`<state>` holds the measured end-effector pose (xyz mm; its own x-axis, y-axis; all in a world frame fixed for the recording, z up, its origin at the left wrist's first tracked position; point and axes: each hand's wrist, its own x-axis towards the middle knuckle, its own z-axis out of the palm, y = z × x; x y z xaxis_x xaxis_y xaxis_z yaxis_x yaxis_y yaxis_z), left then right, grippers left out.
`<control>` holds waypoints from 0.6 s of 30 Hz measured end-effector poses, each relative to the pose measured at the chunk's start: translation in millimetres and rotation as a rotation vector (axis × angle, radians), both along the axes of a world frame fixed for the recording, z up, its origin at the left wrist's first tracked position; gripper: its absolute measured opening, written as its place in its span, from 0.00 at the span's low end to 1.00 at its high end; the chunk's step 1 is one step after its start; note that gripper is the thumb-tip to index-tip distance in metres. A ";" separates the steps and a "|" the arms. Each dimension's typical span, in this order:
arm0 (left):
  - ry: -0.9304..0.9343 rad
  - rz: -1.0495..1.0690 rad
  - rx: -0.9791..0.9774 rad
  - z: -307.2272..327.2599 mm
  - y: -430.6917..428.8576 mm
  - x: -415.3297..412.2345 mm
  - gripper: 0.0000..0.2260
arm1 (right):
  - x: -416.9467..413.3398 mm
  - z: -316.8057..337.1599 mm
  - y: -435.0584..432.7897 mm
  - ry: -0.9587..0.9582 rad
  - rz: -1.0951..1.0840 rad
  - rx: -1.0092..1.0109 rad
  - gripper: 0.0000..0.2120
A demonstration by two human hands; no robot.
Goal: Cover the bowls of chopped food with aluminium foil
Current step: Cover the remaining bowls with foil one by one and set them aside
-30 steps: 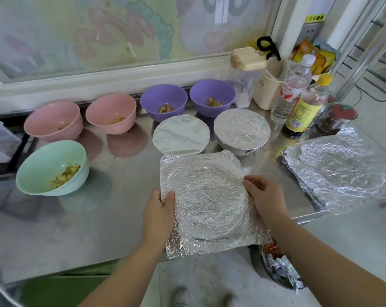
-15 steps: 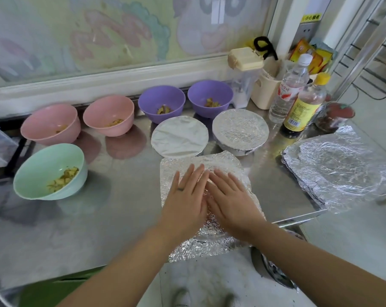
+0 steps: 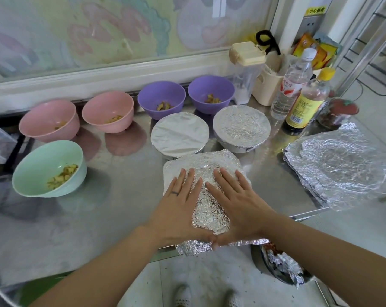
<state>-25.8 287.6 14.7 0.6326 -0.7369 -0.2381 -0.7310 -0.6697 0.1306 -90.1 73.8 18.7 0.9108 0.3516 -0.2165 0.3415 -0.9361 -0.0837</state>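
A crinkled foil sheet lies over a bowl at the table's front edge; the bowl itself is hidden. My left hand and my right hand press flat on the foil, fingers straight and spread, thumbs meeting near the front. Behind it stand two foil-covered bowls. Uncovered bowls with chopped food: a green bowl at left, two pink bowls and two purple bowls along the back.
A stack of foil sheets lies at the right on the steel table. Two bottles, a jar and containers crowd the back right corner. A bin holding crumpled foil sits below the table edge.
My hands moved from the foil's side edges onto its top, and now spread apart while pressing down. The foil is pushed flatter over the bowl.
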 end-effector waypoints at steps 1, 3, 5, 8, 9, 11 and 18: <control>0.004 0.000 0.009 0.5 0.1 -0.2 0.63 | -0.4 -0.2 -0.1 0.000 0.007 -0.008 0.66; -0.004 0.000 0.036 1.4 -0.7 -1.2 0.64 | -1.0 -1.2 0.2 -0.014 0.016 -0.024 0.66; -0.035 -0.015 0.045 3.4 -1.8 -3.0 0.65 | -1.5 -1.6 0.6 -0.021 0.016 -0.034 0.65; -0.046 -0.020 0.043 3.2 -1.0 -4.0 0.64 | -1.6 -0.4 0.8 -0.005 0.013 -0.044 0.63; -0.046 -0.014 0.040 2.8 -1.0 -3.9 0.63 | -0.8 0.1 1.2 0.003 0.015 -0.046 0.64; -0.049 -0.019 0.047 2.4 -1.0 -3.3 0.63 | 1.5 2.6 1.4 0.041 0.019 -0.039 0.67; 0.108 -0.010 0.006 34.4 -7.0 9.4 0.63 | 23.0 34.4 -1.3 0.001 -0.070 0.176 0.55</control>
